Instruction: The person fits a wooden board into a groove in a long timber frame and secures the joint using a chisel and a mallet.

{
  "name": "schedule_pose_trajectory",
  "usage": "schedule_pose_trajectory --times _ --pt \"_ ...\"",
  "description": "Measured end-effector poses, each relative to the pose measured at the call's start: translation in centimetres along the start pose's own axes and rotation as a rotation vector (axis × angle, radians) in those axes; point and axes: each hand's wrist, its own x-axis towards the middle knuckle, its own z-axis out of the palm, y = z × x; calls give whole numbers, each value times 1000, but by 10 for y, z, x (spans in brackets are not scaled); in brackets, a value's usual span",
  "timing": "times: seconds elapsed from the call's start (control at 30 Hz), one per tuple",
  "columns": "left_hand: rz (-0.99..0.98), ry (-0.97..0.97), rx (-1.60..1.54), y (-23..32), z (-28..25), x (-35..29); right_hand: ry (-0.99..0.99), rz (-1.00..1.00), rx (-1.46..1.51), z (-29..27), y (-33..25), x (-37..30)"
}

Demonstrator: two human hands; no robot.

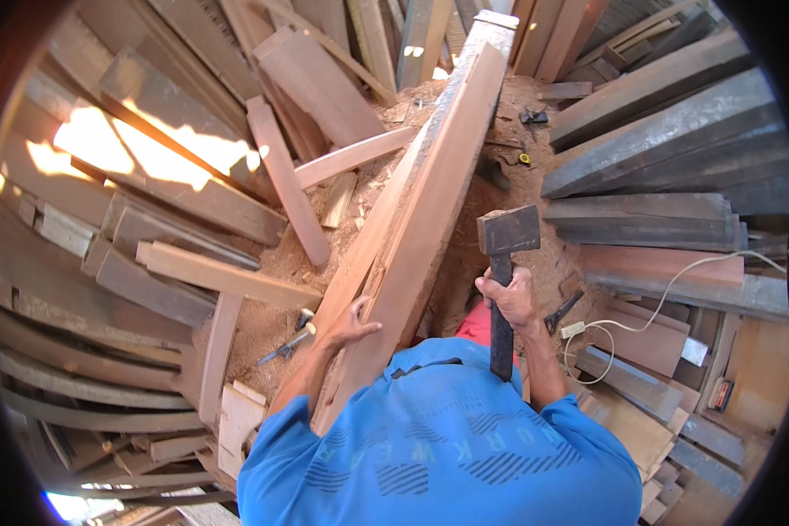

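My right hand (515, 296) is wrapped round the dark handle of a mallet (510, 231). Its boxy, dark head is up, to the right of a long reddish-brown beam (438, 188). The beam runs from near my body to the far end of the work area. My left hand (352, 326) rests on the beam's left side, thumb apart from the fingers, by the seam with a second board (359, 254). Part of that hand's fingers is hard to make out. The beam lies on a narrow, pale-edged support (493, 26), seen at its far end.
Sawdust covers the floor (298, 254). Loose boards (285, 180) lean at the left, with a clamp-like tool (298, 337) nearby. Dark timbers (649, 219) are stacked at the right, near a white cable (666, 294). A yellow tape measure (524, 159) lies beyond the mallet.
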Motion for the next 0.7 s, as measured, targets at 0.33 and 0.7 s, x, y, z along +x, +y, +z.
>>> schedule_pose_trajectory --times 0.33,0.7 --pt "-227 -546 -1173 45 33 -35 253 -551 -429 -13 -121 -19" --pt "71 -520 -1124 92 63 -14 30 -314 -1319 0 -127 -27"
